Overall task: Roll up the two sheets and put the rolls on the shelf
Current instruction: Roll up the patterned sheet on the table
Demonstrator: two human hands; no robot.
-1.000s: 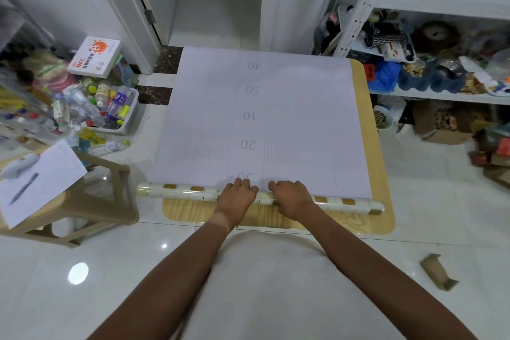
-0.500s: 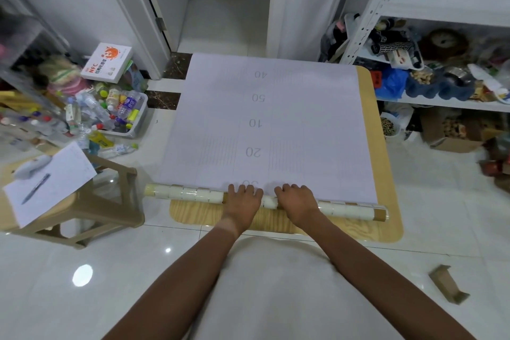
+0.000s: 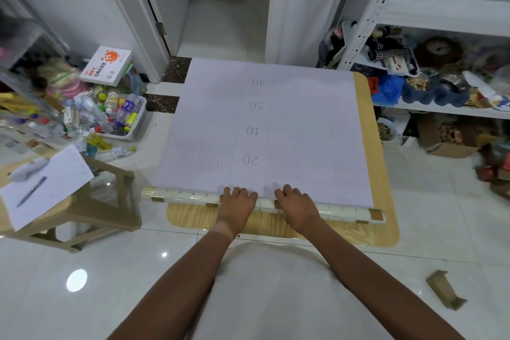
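A large pale sheet printed with the numbers 40, 50, 10 and 20 lies flat on a low wooden table. Its near edge is wound into a long roll with a cream and gold patterned outside, which spans the table's width. My left hand and my right hand rest side by side on the middle of the roll, palms down, fingers curled over its far side. A white metal shelf stands at the right. Only this one sheet is visible.
A beige stool with paper and a pen stands to the left. Behind it is a bin of bottles and a white box. The shelf's lower levels are crowded. A cardboard scrap lies on the tiled floor.
Under both hands the roll has moved away from me along the sheet, and the number 30 is now covered. The flat part of the sheet is shorter.
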